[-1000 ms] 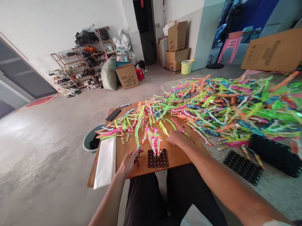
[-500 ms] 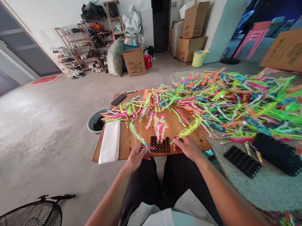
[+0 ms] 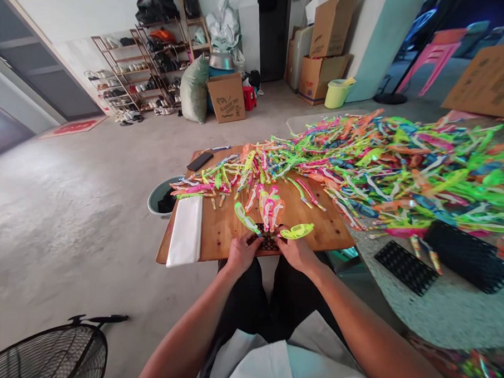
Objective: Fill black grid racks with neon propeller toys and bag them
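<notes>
My left hand (image 3: 242, 253) is closed on the lower end of a slim green-and-white plastic piece (image 3: 245, 217), which looks like folded toy glasses. In my right hand (image 3: 295, 254), fingertips pinch the narrow end of translucent yellow toy glasses (image 3: 298, 231). Both hands are at a small black plastic grid tray (image 3: 270, 244) on the table's near edge, partly covered by my fingers. Several pink, orange and white toy glasses (image 3: 271, 207) stand upright in a cluster at the tray. Whether the held ends sit in its holes I cannot tell.
A large heap of neon toy glasses (image 3: 401, 166) spreads right. On the wooden table (image 3: 220, 235) lie a white folded sheet (image 3: 186, 231) and a phone (image 3: 199, 161). Black grid trays (image 3: 406, 267) lie on the grey table. A basin (image 3: 156, 199) is left; a fan (image 3: 50, 359) stands lower left.
Both hands have moved inward to the black tray, bringing the green and yellow toy glasses with them. The fingers now cover much of the tray. The view has shifted slightly.
</notes>
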### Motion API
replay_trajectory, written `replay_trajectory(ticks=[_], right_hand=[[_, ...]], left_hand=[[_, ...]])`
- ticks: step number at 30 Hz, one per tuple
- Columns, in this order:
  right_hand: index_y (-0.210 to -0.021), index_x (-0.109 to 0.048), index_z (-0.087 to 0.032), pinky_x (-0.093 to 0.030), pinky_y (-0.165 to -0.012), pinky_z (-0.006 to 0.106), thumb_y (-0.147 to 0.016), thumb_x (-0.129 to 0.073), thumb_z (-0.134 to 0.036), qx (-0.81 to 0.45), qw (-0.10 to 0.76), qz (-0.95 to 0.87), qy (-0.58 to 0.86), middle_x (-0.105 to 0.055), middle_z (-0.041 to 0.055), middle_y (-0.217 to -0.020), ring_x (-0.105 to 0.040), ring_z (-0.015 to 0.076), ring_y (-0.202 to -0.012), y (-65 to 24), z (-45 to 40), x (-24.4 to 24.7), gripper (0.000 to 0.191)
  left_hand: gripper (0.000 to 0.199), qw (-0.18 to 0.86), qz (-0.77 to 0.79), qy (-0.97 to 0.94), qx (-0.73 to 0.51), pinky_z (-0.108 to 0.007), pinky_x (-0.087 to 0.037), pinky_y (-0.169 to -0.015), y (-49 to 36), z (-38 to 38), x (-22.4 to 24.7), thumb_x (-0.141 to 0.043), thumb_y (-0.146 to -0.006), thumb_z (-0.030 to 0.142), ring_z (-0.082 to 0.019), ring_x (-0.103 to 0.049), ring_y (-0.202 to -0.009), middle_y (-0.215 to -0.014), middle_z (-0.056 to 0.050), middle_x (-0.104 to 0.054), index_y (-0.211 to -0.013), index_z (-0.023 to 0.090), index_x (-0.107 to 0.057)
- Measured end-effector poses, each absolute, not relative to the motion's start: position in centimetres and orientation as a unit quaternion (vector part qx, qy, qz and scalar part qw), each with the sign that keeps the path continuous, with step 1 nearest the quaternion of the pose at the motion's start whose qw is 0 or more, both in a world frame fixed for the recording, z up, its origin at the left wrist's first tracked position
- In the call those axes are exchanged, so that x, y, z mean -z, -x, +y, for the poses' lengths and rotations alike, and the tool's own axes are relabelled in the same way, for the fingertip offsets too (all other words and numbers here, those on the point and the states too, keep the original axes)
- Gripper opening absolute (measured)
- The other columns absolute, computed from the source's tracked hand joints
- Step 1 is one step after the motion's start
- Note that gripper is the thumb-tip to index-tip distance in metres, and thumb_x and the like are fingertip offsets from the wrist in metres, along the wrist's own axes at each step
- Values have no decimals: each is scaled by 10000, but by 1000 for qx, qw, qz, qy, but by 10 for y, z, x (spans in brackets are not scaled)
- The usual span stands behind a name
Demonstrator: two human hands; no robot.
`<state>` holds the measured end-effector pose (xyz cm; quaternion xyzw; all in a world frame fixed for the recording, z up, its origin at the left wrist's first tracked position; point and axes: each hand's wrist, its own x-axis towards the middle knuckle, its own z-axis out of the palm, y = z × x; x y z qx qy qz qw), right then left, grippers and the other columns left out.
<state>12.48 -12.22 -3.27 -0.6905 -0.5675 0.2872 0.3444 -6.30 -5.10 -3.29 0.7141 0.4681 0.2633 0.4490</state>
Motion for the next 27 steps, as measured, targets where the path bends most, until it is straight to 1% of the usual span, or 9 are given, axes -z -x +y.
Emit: replay_trajectory(ticks=[3,6,10,13,17,19,21,24,27], right_hand=[[-1019,-588,-213,-483,-856,360,-914,-488,-286,-265,329,-582,694,-683,80,-956,-622,245,-932,-126,-123,27,163],[-1012,-582,-222,-486,-818,342,-916,-495,-313,-285,340,-586,678,-678,60,-920,-625,233,-886,-130,-124,26,158],[-1012,-594,-242,-506,-748,317,-908,-538,-354,-350,361,-549,668,-696,30,-856,-662,219,-813,-139,-124,32,163],[-1037,-620,-233,-514,-713,309,-901,-584,-391,-367,365,-513,685,-729,41,-868,-685,212,-758,-144,-124,35,211],[-950,-668,-218,-495,-676,294,-906,-614,-429,-340,313,-525,715,-739,44,-784,-692,210,-701,-144,-124,28,222],[-887,-674,-217,-484,-674,288,-907,-625,-445,-317,290,-534,728,-744,50,-775,-701,212,-714,-141,-125,22,234],[-857,-673,-219,-481,-684,287,-905,-634,-454,-302,287,-536,735,-755,57,-798,-712,217,-748,-137,-125,19,243],[-888,-670,-225,-496,-724,296,-902,-631,-434,-305,315,-525,730,-760,57,-831,-723,226,-808,-134,-127,20,213],[-956,-678,-220,-515,-807,331,-893,-612,-393,-315,350,-528,706,-754,63,-887,-712,242,-880,-135,-129,25,196]], left_hand=[[217,467,460,-700,-281,-278,-521,-796,62,-51,39,-666,-865,333,-208,-713,-900,-964,-40,-782,-1022,207,-748],[241,496,451,-675,-308,-266,-538,-787,59,-52,41,-685,-844,311,-186,-717,-886,-981,-48,-777,-1056,202,-716],[186,480,469,-674,-308,-232,-508,-691,55,-53,37,-689,-840,320,-146,-677,-743,-845,-21,-750,-967,185,-706],[181,464,487,-673,-306,-218,-471,-630,54,-54,35,-695,-829,315,-124,-624,-661,-772,-4,-719,-942,175,-707],[254,486,481,-662,-308,-228,-506,-684,55,-53,35,-690,-828,292,-142,-669,-746,-898,-35,-761,-1049,173,-730],[280,503,468,-659,-307,-237,-524,-724,55,-52,37,-688,-833,296,-156,-693,-805,-949,-45,-774,-1082,177,-736],[280,515,460,-657,-304,-242,-529,-726,56,-52,37,-686,-838,310,-162,-696,-808,-940,-45,-777,-1078,178,-741],[249,513,467,-659,-292,-232,-503,-665,57,-53,35,-690,-828,316,-149,-664,-723,-851,-30,-761,-1026,174,-741],[193,494,478,-670,-281,-212,-428,-580,57,-54,31,-698,-809,320,-115,-581,-616,-747,3,-711,-930,173,-726]])
